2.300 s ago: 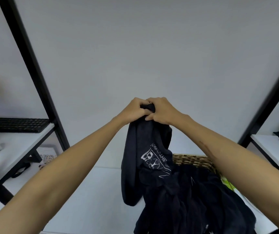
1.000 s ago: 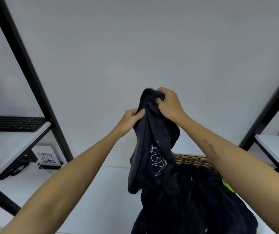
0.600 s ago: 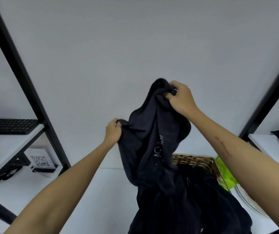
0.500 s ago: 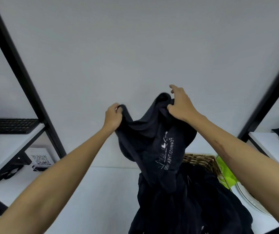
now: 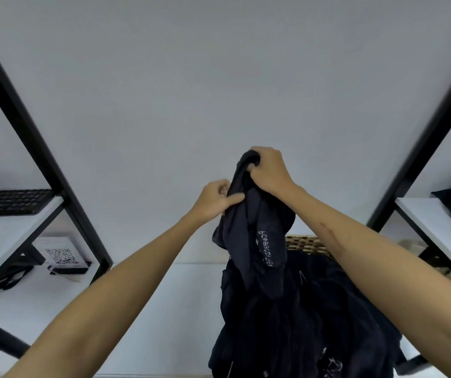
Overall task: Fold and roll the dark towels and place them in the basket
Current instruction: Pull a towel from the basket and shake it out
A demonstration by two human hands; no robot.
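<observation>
Dark towel matt soft cloth; basket rough woven wicker; shelf frame black metal.

office-like room: keyboard on black-framed white shelving.

The towel held up in front is very dark navy, almost black, with small white lettering printed across it, and the heap of cloth below it is the same dark shade with a few thin white marks. The basket is woven in tan and brown. The shelves are white on black frames, the keyboard is black, the wall pale grey, and a white card carries a black QR pattern.
</observation>
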